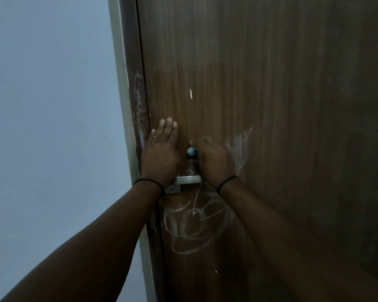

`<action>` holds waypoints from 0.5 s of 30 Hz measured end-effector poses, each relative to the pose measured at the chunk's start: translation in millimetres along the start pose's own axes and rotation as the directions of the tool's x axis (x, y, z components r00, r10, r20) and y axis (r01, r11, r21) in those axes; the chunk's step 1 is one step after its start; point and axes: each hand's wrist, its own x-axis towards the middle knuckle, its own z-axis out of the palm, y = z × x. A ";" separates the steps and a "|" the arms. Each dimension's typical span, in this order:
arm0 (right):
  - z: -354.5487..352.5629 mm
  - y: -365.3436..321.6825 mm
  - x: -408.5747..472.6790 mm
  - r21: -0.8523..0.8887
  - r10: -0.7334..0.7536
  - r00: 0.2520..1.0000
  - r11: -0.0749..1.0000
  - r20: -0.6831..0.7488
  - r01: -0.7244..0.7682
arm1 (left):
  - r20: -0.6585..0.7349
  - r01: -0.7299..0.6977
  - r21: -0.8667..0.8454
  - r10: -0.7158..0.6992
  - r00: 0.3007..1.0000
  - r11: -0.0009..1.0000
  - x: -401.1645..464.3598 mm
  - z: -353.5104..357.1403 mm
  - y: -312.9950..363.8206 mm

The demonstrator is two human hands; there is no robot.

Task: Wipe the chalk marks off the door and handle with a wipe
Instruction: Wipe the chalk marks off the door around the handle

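Observation:
A brown wooden door fills the view. My left hand lies flat against it near its left edge, fingers apart, holding nothing. My right hand is closed on a small crumpled pale blue wipe and presses it to the door just above the metal handle. White chalk scribbles loop below the handle. More chalk smears show to the right of my right hand and along the door frame. My left wrist hides part of the handle.
A pale blue-grey wall stands left of the frame. A small white fleck marks the door above my hands. Both wrists wear a thin black band.

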 end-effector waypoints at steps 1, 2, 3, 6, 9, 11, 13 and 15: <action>-2.4 8.6 -3.4 -0.034 0.001 1.000 0.999 0.008 0.000 | -0.002 -0.011 0.008 0.011 1.000 1.000 -0.1 -0.1 -1.4; -4.2 18.0 -3.7 -0.055 0.022 1.000 0.998 -0.009 -0.022 | -0.001 -0.014 0.011 0.014 1.000 1.000 0.1 0.4 -1.3; -5.6 24.4 -2.8 -0.052 0.067 0.997 0.996 -0.027 -0.069 | -0.001 -0.009 0.010 0.009 1.000 1.000 0.1 1.6 0.0; -4.7 33.4 3.1 -0.017 0.083 0.992 0.996 -0.094 -0.085 | -0.016 0.025 -0.015 -0.025 1.000 1.000 -0.2 6.4 6.4; 1.7 18.1 -5.7 -0.083 -0.080 0.997 0.993 -0.007 0.079 | -0.033 0.040 -0.023 -0.040 0.999 0.999 -1.7 9.7 9.9; -5.0 23.5 -12.0 -0.081 -0.128 0.990 0.988 0.060 0.132 | -0.039 0.032 -0.022 -0.033 0.999 0.999 -2.0 9.2 10.4; -20.8 37.5 -7.8 -0.157 -0.059 0.997 0.985 0.047 0.065 | -0.042 0.026 -0.026 -0.028 0.999 0.999 -2.3 8.3 9.8; -35.9 50.4 1.2 -0.072 0.114 0.982 0.989 -0.148 -0.126 | -0.044 0.028 -0.022 -0.029 0.999 0.999 -2.7 8.4 9.4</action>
